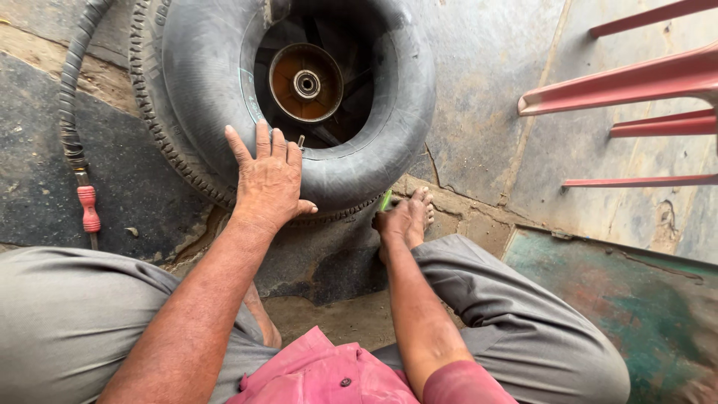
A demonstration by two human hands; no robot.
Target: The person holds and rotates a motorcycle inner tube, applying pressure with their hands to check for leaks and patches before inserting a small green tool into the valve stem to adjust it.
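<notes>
One tyre lies flat on the floor at twelve o'clock from the person, and one grey inner tube sits bulging inside it as a ring. Within the ring's hole sits one rust-orange wheel hub. One thin valve stem stands on the tube's inner edge at about six o'clock of the ring, its long axis pointing up toward the camera.

The left hand lies flat on the tube, fingers spread and pointing toward twelve o'clock, palm down, gripping nothing; the valve stem is just beside its fingertips. The right hand is closed around one small green tool, whose tip points toward twelve o'clock at the tyre's near edge.

One ribbed air hose with a red handle runs along nine o'clock. Red chair legs show at two o'clock.
</notes>
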